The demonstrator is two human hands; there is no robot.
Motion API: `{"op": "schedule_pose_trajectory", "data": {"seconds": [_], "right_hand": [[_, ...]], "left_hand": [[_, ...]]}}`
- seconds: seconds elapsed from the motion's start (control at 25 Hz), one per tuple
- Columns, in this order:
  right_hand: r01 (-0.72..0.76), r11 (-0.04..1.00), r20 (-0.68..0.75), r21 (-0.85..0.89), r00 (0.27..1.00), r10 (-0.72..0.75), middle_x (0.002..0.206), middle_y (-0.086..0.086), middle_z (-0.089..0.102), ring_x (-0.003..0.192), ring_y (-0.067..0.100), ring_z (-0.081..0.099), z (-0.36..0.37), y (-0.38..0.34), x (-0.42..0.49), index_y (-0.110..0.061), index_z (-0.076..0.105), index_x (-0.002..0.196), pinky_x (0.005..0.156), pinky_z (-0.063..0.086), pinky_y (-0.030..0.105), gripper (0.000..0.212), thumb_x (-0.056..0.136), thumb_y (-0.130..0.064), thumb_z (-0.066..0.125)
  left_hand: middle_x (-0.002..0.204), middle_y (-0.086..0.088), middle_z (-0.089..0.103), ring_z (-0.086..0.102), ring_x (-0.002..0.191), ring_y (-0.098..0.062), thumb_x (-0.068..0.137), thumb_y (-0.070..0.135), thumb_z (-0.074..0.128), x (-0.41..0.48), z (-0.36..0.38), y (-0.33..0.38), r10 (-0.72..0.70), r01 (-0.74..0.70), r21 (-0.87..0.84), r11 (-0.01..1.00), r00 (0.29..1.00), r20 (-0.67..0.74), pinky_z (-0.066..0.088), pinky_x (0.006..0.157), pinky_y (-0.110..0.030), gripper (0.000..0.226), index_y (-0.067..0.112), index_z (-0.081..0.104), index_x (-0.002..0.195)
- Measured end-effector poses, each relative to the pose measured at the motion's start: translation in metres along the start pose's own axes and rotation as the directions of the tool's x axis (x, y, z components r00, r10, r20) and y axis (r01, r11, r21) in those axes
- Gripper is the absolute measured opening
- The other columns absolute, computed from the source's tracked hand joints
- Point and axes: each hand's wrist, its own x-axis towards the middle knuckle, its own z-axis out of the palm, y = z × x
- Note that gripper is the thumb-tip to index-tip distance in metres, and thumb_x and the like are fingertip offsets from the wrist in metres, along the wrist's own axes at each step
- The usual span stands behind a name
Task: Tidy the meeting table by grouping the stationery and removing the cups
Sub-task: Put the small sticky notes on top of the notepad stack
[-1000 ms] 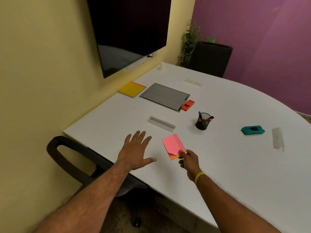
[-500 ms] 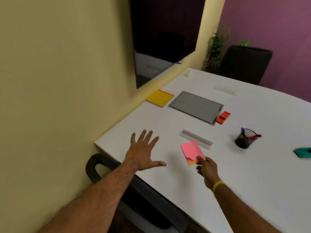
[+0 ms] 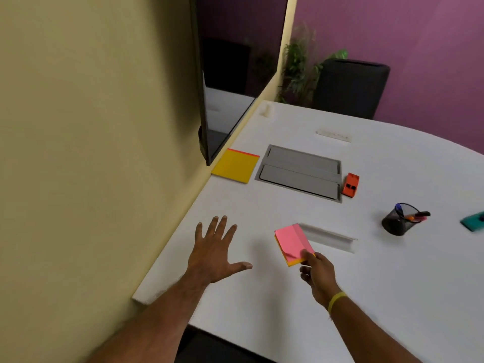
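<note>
Head view: the right hand [image 3: 318,273] pinches the near corner of a pink sticky-note pad [image 3: 292,242], thumb on top, above the white table [image 3: 392,284]. At 9 o'clock from the pad, the left hand [image 3: 213,254] lies palm down with all 5 fingers spread; whether it touches the table I cannot tell. A yellow pad [image 3: 235,166] lies at 11 o'clock from the pink one, a mesh pen cup [image 3: 395,221] at 3 o'clock, and an orange object [image 3: 350,184] touches the grey panel [image 3: 300,172] at 1 o'clock.

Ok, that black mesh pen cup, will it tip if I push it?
Probably light: the mesh pen cup is open wire. Its pens lean out over one rim, so a high push may tip it. Push low.
</note>
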Motion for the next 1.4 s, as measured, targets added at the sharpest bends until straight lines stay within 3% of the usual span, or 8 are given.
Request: {"op": "schedule_pose_trajectory", "data": {"seconds": [0.44, 0.6, 0.88, 1.04, 1.2, 1.28, 1.36, 1.4], "right_hand": [[-0.028, 0.999, -0.085, -0.027, 0.996, 0.025, 0.071, 0.008, 0.057, 0.058, 0.021, 0.052, 0.132, -0.007, 0.074, -0.008, 0.060, 0.085, 0.056, 0.045, 0.030, 0.012, 0.091, -0.017, 0.065], [0.004, 0.999, -0.056, -0.041, 0.998, -0.007, 0.074, 0.009, 0.063, 0.057, 0.020, 0.057, 0.174, -0.018, 0.132, -0.008, 0.062, 0.088, 0.054, 0.046, 0.029, 0.009, 0.092, -0.016, 0.064], [0.228, 0.954, 0.010, -0.197, 0.973, -0.231, 0.079, 0.009, 0.063, 0.057, 0.018, 0.056, 0.263, -0.076, 0.247, -0.005, 0.063, 0.102, 0.052, 0.042, 0.026, 0.013, 0.095, -0.015, 0.058], [0.337, 0.876, 0.051, -0.346, 0.939, -0.340, 0.074, 0.011, 0.058, 0.064, 0.024, 0.055, 0.309, -0.097, 0.305, -0.008, 0.058, 0.078, 0.060, 0.049, 0.035, 0.017, 0.094, -0.017, 0.061], [0.307, 0.854, 0.027, -0.420, 0.945, -0.326, 0.080, 0.013, 0.058, 0.078, 0.026, 0.056, 0.332, -0.102, 0.349, -0.013, 0.053, 0.070, 0.075, 0.052, 0.042, 0.026, 0.092, -0.023, 0.064], [0.302, 0.823, 0.045, -0.482, 0.946, -0.321, 0.101, 0.015, 0.065, 0.099, 0.029, 0.061, 0.333, -0.104, 0.361, -0.011, 0.064, 0.096, 0.088, 0.050, 0.039, 0.018, 0.092, -0.028, 0.065], [0.318, 0.755, 0.070, -0.574, 0.937, -0.342, 0.133, 0.015, 0.059, 0.124, 0.030, 0.054, 0.328, -0.104, 0.362, -0.006, 0.053, 0.135, 0.105, 0.043, 0.038, 0.051, 0.092, -0.031, 0.065], [0.332, 0.715, 0.081, -0.615, 0.929, -0.362, 0.141, 0.014, 0.054, 0.130, 0.030, 0.050, 0.324, -0.104, 0.357, -0.007, 0.046, 0.142, 0.110, 0.039, 0.037, 0.059, 0.092, -0.032, 0.065]], "left_hand": [[0.165, -0.006, -0.011, -0.014, 0.151, -0.027, 0.057, 0.101, 0.004, 0.112, 0.081, -0.106, 0.036, -0.026, -0.054, 0.998, 0.982, 0.185, -0.002, 0.118, -0.059, 0.121, 0.031, 0.000, 0.156], [0.166, -0.003, -0.008, -0.009, 0.151, -0.030, 0.061, 0.099, 0.020, 0.152, 0.118, -0.113, 0.037, -0.019, -0.078, 0.997, 0.972, 0.230, 0.007, 0.118, -0.061, 0.114, 0.036, 0.004, 0.155], [0.164, 0.004, -0.009, -0.008, 0.148, -0.041, 0.042, 0.100, 0.049, 0.213, 0.129, -0.101, 0.013, 0.026, -0.101, 0.995, 0.931, 0.365, 0.013, 0.102, -0.079, 0.130, 0.047, 0.004, 0.151], [0.164, 0.005, -0.016, -0.015, 0.147, -0.042, 0.044, 0.098, 0.052, 0.220, 0.134, -0.099, -0.003, 0.047, -0.105, 0.993, 0.922, 0.387, 0.008, 0.102, -0.082, 0.131, 0.046, 0.000, 0.152], [0.163, 0.003, -0.021, -0.018, 0.147, -0.044, 0.044, 0.100, 0.048, 0.224, 0.138, -0.099, 0.010, 0.027, -0.088, 0.996, 0.918, 0.397, 0.006, 0.101, -0.083, 0.132, 0.044, -0.005, 0.152], [0.163, 0.003, -0.022, -0.020, 0.146, -0.043, 0.045, 0.098, 0.051, 0.225, 0.137, -0.098, 0.008, 0.033, -0.095, 0.995, 0.911, 0.412, 0.005, 0.101, -0.083, 0.131, 0.044, -0.005, 0.152], [0.163, 0.003, -0.021, -0.020, 0.146, -0.043, 0.047, 0.096, 0.053, 0.223, 0.136, -0.099, 0.007, 0.039, -0.104, 0.994, 0.915, 0.404, 0.004, 0.101, -0.083, 0.130, 0.044, -0.003, 0.152], [0.163, 0.003, -0.020, -0.019, 0.146, -0.043, 0.047, 0.095, 0.055, 0.223, 0.136, -0.099, 0.004, 0.040, -0.105, 0.994, 0.919, 0.394, 0.004, 0.101, -0.083, 0.130, 0.044, -0.002, 0.152]]}}
